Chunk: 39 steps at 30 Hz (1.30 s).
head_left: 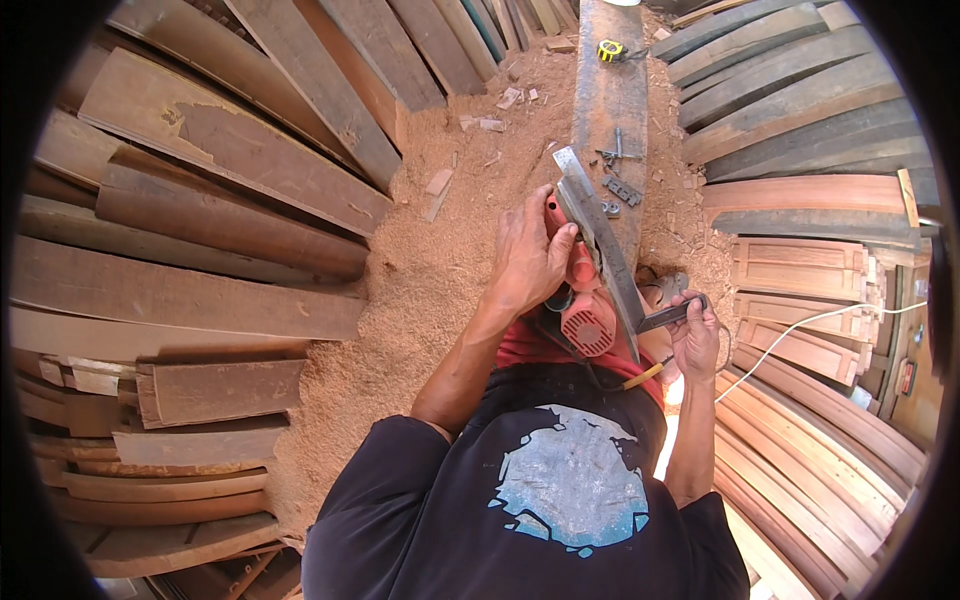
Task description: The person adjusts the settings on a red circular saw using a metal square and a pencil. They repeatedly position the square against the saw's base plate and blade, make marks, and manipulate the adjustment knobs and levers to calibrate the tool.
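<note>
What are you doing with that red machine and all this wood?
A person steadies a red power tool with the left hand and holds the dark handle of a metal try square in the right hand, its blade lying across the tool. This happens over a long grey plank with small metal parts and a yellow tape measure on it. Sawdust and stacked boards lie all around.

Red power tool (583, 300), grey steel square (600, 245), yellow tape measure (610, 50), black shirt w/ blue print (570, 490).
</note>
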### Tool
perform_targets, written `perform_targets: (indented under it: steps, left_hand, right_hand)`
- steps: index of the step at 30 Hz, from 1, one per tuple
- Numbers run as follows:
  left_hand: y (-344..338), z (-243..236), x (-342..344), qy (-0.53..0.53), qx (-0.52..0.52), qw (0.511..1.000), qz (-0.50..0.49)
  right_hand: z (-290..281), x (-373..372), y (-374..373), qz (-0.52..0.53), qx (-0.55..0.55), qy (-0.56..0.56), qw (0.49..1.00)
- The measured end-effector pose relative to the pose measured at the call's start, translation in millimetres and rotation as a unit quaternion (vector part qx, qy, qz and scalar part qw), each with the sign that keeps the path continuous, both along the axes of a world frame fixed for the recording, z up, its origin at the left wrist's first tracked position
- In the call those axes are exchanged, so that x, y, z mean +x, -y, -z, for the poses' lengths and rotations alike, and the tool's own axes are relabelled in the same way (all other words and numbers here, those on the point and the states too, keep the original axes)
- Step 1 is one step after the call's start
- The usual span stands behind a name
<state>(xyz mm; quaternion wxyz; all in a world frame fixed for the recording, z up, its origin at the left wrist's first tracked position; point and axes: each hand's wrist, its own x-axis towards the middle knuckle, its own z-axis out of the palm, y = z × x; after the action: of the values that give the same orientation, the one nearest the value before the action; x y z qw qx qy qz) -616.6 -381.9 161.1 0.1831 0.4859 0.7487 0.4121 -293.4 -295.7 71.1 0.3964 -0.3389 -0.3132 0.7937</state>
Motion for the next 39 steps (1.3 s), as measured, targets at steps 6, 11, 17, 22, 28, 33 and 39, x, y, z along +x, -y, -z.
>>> perform_targets:
  steps: [6,11,17,22,28,33,39]
  left_hand:
    - [-1,-5,2,0.022,-0.017,1.000,-0.008]
    - [-1,5,-2,0.029,0.012,0.999,-0.013]
    - [0,4,-5,0.050,0.004,0.999,0.000]
    - [1,19,-12,0.093,0.026,0.995,0.004]
    - [1,34,-18,0.143,0.071,0.987,0.012]
    - [3,32,-19,0.140,0.069,0.988,0.011]
    - [7,36,-22,0.117,0.041,0.992,0.016]
  right_hand:
    - [-3,-1,1,0.003,-0.004,-0.004,1.000]
    - [-8,-4,-2,0.002,0.013,-0.002,1.000]
    - [-13,-8,-1,0.006,0.032,0.008,0.999]
    - [-22,-9,0,0.004,0.040,0.032,0.999]
    - [-29,-12,2,0.007,0.067,0.067,0.995]
    - [-32,-15,-1,0.016,0.075,0.061,0.995]
    - [-34,-15,-5,0.038,0.079,0.053,0.995]
